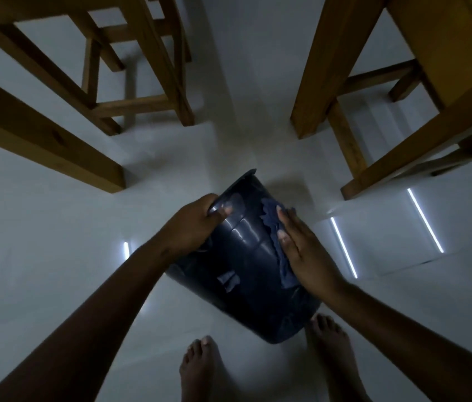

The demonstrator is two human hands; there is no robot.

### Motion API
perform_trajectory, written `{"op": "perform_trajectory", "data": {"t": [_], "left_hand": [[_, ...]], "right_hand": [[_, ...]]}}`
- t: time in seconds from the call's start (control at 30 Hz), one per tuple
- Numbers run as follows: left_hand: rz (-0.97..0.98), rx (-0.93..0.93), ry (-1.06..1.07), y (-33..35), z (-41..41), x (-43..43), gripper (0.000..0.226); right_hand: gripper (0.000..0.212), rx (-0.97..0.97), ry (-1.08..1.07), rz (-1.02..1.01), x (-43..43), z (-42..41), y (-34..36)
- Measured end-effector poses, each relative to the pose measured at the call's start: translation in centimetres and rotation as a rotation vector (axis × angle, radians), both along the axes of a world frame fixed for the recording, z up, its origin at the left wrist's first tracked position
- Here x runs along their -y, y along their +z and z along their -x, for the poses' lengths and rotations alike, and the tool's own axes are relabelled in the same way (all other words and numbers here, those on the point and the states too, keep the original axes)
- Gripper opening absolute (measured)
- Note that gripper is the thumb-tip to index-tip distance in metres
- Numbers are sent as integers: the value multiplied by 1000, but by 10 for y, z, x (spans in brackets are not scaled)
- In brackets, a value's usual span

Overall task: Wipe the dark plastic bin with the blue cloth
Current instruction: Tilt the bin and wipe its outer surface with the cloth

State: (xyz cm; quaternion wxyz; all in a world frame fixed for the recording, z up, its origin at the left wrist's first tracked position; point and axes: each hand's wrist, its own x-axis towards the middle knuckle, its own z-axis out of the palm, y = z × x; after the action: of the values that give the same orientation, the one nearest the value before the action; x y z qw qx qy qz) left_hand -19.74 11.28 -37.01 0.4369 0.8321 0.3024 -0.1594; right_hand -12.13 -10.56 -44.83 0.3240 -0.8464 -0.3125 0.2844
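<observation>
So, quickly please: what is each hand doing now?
Left hand: closed, gripping the dark plastic bin near its rim.
Right hand: open and flat, pressing the blue cloth against the bin's side.

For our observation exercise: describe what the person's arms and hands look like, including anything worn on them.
Both forearms are bare, with no sleeve in view. The left hand and right hand wear no gloves, and no rings, watch or bracelets show. The fingernails look short and unpainted, though dim light hides fine detail.
</observation>
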Motion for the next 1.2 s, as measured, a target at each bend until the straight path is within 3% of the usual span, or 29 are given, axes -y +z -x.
{"op": "perform_trajectory", "data": {"t": [0.1,0.2,0.3,0.4,0.47,0.53,0.63,0.8,0.87,1.03,1.2], "left_hand": [[-169,43,3,-4,1,8,32],[-157,76,7,-4,-18,11,25],[14,25,-26,3,-15,-1,23],[-44,50,-47,-1,7,-2,19],[-129,74,-2,-6,10,4,21],[-163,96,8,-10,6,6,24],[-181,142,-21,-10,-2,5,27],[-127,125,22,-6,-9,9,28],[-123,114,41,-6,-8,9,26],[-145,122,25,-10,-7,6,25],[-113,137,52,-4,-11,9,25]], "right_hand": [[54,227,94,110,11,45,5],[54,382,208,112,7,59,6],[52,306,103,40,-9,22,6],[53,73,-75,-25,-10,-10,4],[53,157,-64,36,-3,2,5],[54,345,56,111,2,34,8],[54,434,222,127,2,44,11],[55,213,-40,83,-14,-8,10],[53,292,-6,152,-5,14,10],[56,521,359,190,0,44,10],[54,353,98,121,-21,4,19]]}}
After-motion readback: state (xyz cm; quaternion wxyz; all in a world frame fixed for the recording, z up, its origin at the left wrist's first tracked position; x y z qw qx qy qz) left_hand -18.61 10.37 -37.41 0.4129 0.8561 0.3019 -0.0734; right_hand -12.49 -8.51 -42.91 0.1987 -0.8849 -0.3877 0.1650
